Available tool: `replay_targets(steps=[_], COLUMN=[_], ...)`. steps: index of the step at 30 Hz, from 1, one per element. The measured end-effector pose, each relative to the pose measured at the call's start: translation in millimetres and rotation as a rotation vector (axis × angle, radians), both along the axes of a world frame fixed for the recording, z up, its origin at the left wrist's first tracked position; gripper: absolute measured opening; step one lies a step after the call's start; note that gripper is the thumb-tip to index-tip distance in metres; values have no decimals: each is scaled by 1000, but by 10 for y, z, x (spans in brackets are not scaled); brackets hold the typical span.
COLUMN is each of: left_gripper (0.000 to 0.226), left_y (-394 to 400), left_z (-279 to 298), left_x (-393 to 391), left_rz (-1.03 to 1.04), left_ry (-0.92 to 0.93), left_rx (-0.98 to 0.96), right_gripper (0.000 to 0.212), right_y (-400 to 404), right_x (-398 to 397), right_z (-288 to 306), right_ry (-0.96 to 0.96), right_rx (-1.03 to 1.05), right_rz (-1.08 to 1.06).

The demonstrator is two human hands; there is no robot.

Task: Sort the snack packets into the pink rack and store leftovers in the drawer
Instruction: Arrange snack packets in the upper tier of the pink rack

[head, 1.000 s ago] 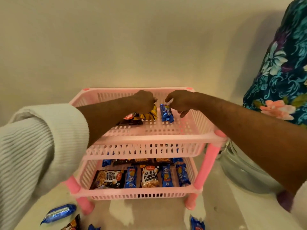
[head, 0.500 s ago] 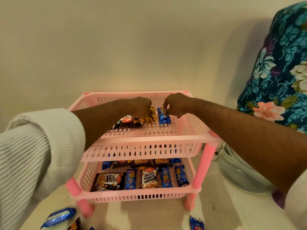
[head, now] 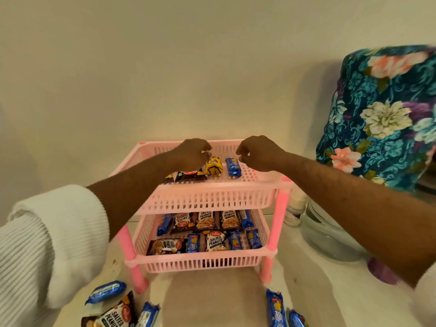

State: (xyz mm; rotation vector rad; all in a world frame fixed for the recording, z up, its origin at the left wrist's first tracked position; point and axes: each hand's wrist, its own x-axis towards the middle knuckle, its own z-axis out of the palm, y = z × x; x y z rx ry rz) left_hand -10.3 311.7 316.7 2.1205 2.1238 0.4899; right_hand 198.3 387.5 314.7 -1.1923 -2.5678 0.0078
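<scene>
The pink rack (head: 207, 199) has two tiers and stands against the wall. On its top tier a black peanut packet (head: 190, 176), a yellow packet (head: 213, 166) and a blue biscuit packet (head: 233, 167) lie side by side. My left hand (head: 193, 152) hovers over the yellow packet's far end with curled fingers and nothing in them. At the blue packet's far right corner my right hand (head: 259, 153) is also curled, with its fingertips close to the wrapper. The lower tier (head: 203, 261) holds several peanut and blue biscuit packets. No drawer is in view.
Loose packets lie in front of the rack: a blue one (head: 106, 291), a peanut packet (head: 113, 317) and another blue one (head: 148, 315) at the left, two blue ones (head: 276, 310) at the right. A floral-covered object (head: 382, 114) and a clear jar (head: 330, 234) stand at the right.
Both hands have come off the yellow and blue packets and lifted a little, moving apart. The two packets now lie uncovered on the top tier. The camera has pulled back and tilted down.
</scene>
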Motion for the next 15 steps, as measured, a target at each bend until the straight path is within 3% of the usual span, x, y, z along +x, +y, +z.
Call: replay_targets(steps=[4,9,11,15], left_gripper=[34,20,16,15], left_y=[-399,-966,-1176,-1444], left_z=[-2,-331,-508,-929], left_x=[124,447,565,738], left_rz=[-29,-180,-270,-309], left_ry=[-216,-296,-355,-551], left_rx=[212,485,515,398], right_gripper=[25,14,14,13], right_y=[-435,-995,-1200,-1539], right_x=[100,313,424,678], right_z=[-68,-329,-491,-948], right_ry=[211,413,509,622], right_rx=[119,309,338,297], right_rz=[-11,34,29,-58])
